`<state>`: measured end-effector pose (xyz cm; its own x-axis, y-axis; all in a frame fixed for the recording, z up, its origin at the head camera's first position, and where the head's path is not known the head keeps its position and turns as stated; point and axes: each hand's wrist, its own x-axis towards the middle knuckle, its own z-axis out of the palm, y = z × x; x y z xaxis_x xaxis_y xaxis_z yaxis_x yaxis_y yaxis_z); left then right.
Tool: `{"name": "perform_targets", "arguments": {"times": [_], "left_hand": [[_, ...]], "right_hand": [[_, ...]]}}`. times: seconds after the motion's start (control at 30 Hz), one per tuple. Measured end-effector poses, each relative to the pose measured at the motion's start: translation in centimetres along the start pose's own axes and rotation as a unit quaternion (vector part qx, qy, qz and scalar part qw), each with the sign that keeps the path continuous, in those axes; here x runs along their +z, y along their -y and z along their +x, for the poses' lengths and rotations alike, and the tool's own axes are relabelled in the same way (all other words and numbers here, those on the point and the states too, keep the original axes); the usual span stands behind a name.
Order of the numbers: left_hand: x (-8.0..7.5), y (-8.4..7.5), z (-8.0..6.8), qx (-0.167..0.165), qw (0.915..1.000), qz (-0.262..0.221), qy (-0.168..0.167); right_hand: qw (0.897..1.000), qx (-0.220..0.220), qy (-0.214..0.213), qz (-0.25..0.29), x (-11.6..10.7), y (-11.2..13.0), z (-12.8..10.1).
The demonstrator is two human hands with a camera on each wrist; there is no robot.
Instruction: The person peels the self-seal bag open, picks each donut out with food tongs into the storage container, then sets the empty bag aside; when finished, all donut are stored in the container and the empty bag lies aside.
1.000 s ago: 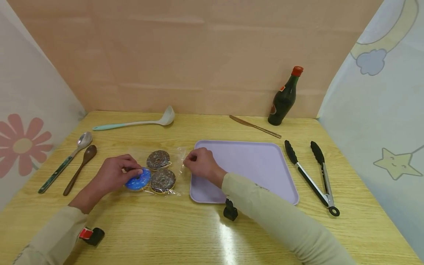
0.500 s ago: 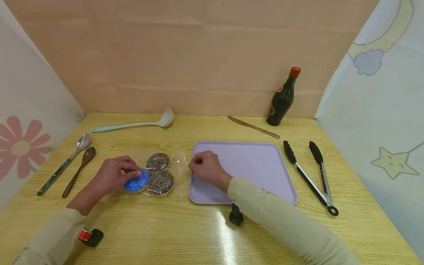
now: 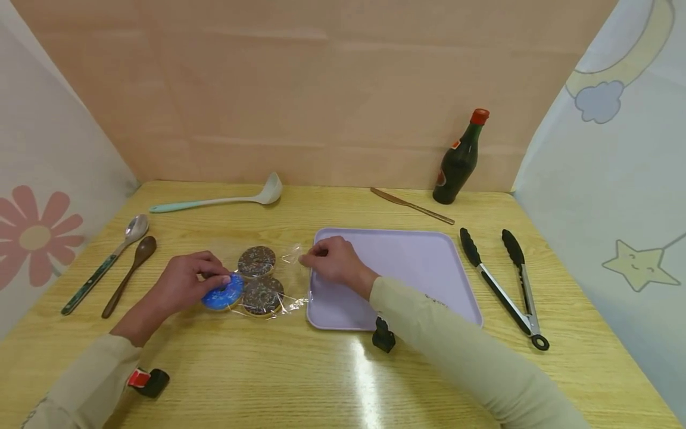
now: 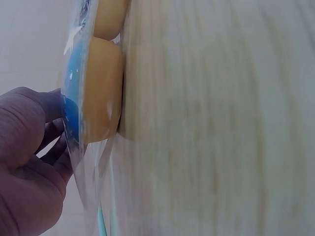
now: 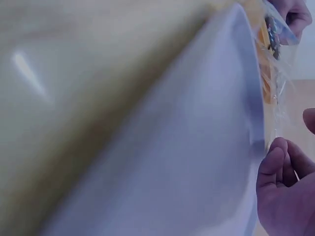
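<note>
In the head view, a clear plastic bag (image 3: 292, 286) lies on the table with a blue-iced donut (image 3: 224, 293) and two brown sprinkled donuts (image 3: 257, 261) in it. My left hand (image 3: 184, 280) is at the blue donut, thumb and fingers bent against the film over its top. From the left wrist, the donut's tan side (image 4: 103, 91) shows through the film beside the curled fingers (image 4: 51, 105). With thumb and forefinger together, my right hand (image 3: 337, 259) pinches the bag's right edge above the tray's left rim. The right wrist view shows these fingertips (image 5: 278, 147) beside the film.
A lilac tray (image 3: 407, 268) sits right of the bag. Tongs (image 3: 509, 286) lie beyond it, with a knife (image 3: 409, 205) and dark bottle (image 3: 458, 161) behind. At left are a ladle (image 3: 225, 199), a metal spoon (image 3: 109, 259) and a wooden spoon (image 3: 131, 274).
My right hand has shifted right, then slightly back and away from me, and the film at the bag's right end has changed its folds. The left hand stays at the blue donut.
</note>
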<state>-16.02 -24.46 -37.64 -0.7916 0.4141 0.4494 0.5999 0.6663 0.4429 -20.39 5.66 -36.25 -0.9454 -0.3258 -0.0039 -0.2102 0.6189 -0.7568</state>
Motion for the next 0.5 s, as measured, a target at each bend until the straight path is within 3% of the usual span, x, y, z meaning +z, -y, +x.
{"name": "perform_targets", "arguments": {"times": [0.23, 0.5], "left_hand": [[0.0, 0.1, 0.0, 0.006, 1.0, 0.003, 0.001], [-0.2, -0.1, 0.1, -0.004, 0.9999, 0.0, 0.011]], "right_hand": [[1.0, 0.004, 0.026, 0.004, 0.6, 0.8, 1.3], [1.0, 0.006, 0.002, 0.023, 1.0, 1.1, 1.1]]}}
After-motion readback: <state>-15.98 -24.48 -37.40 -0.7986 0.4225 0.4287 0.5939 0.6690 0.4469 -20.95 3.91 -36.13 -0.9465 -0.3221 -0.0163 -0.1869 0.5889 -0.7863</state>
